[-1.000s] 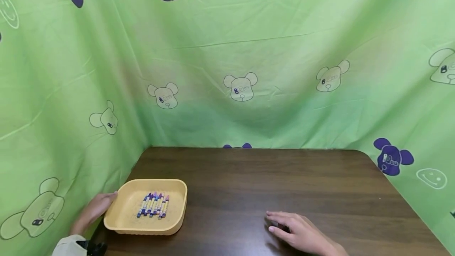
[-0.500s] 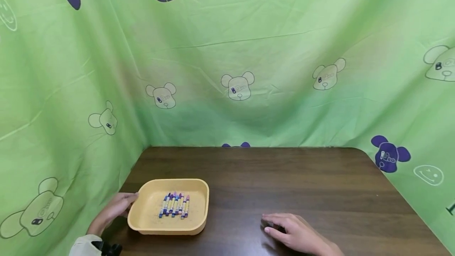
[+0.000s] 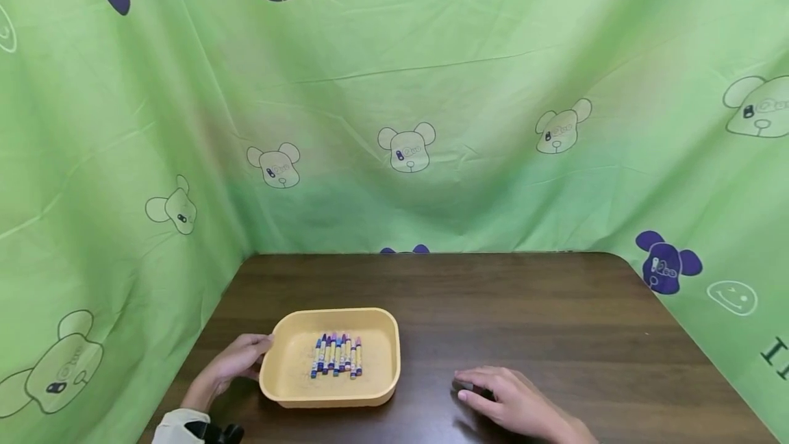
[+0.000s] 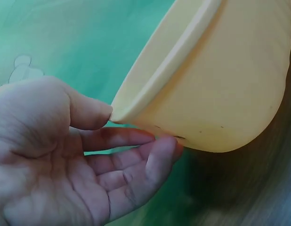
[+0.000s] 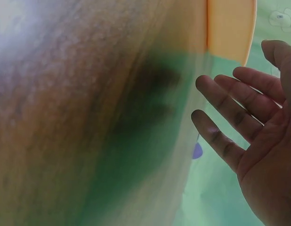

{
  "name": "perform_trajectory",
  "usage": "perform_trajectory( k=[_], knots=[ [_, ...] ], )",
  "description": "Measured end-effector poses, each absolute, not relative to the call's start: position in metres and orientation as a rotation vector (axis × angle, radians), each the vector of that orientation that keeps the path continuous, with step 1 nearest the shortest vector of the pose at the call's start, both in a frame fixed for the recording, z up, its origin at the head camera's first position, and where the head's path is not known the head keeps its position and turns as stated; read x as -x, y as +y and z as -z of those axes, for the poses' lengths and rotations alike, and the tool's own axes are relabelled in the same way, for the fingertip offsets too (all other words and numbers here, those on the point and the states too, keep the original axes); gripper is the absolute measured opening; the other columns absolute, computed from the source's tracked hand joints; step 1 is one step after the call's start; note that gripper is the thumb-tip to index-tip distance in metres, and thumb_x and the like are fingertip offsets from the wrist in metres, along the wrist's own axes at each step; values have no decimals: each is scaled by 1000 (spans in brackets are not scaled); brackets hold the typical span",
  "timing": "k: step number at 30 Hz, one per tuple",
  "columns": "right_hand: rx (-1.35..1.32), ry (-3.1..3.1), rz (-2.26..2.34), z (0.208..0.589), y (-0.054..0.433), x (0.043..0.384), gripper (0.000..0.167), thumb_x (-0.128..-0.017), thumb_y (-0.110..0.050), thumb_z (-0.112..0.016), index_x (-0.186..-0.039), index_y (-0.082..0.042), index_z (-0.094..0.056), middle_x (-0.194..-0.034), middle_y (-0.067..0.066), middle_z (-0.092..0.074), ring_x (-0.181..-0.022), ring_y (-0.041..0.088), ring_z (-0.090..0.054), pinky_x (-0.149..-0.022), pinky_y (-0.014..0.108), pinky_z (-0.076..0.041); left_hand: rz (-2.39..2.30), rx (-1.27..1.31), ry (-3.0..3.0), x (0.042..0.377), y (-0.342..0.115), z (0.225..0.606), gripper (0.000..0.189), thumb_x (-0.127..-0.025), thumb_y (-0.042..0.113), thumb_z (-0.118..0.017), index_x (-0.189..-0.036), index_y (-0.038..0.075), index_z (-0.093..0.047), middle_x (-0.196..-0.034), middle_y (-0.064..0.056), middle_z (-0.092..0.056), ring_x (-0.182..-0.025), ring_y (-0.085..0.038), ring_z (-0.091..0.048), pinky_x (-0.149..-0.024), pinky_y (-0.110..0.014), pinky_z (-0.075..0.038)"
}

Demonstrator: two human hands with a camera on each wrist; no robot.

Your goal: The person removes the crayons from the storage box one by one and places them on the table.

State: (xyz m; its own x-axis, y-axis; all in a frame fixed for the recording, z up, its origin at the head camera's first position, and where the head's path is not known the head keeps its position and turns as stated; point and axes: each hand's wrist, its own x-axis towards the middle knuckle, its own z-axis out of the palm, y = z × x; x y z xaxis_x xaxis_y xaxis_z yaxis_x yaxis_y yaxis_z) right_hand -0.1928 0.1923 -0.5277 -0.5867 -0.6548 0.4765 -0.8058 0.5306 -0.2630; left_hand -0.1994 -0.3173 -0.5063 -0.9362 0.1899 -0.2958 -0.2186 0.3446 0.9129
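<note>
A yellow plastic tray (image 3: 335, 401) stands on the dark brown table, left of the middle in the head view. Several crayons (image 3: 336, 355) in pale wrappers lie side by side on its floor. My left hand (image 3: 237, 360) holds the tray's left side. In the left wrist view the thumb (image 4: 96, 115) meets the rim, while bent fingers (image 4: 159, 160) touch the outer wall below it. To the tray's right, my right hand (image 3: 514, 399) is low over the table, fingers relaxed, with nothing in it. The right wrist view shows its fingers (image 5: 230, 103) spread, apart from the tray.
The wooden table (image 3: 524, 314) stretches back to a green printed curtain (image 3: 345, 211), which also hangs along the left and right sides. A black strap (image 3: 212, 430) sits at the left wrist.
The tray, with the crayons in it, has slid right across the table together with my left hand. The right hand has stayed nearly in place. The head view has turned slightly.
</note>
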Motion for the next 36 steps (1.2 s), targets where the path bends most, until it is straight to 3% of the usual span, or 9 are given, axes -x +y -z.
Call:
perform_trajectory(
  k=[14, 29, 36],
  knots=[
    [-1222, -2435, -621, 523, 197, 195, 23, -94, -23, -73, -115, -14, -77, -110, -5, -77, -100, 15, -72, -80, 34, -60, -1593, 57, 2295, 207, -264, 500, 44, -110, 23, -37, -118, -15, -59, -89, -11, -69, -78, -19, -68, -62, -33, -62],
    [-1086, -2483, -637, 513, 211, 200, 22, -93, -21, -74, -114, -15, -78, -110, -8, -76, -100, 9, -71, -81, 29, -60, -1628, 0, 2278, 213, -240, 501, 44, -111, 22, -36, -115, -15, -61, -84, -12, -70, -74, -18, -68, -59, -30, -61],
    [-1069, -2501, -663, 510, 218, 204, 22, -93, -20, -74, -113, -13, -78, -109, -7, -77, -100, 8, -71, -85, 15, -54, -1654, -45, 2264, 220, -232, 504, 43, -111, 20, -36, -110, -14, -62, -82, -11, -68, -71, -17, -66, -58, -28, -60]
  ],
)
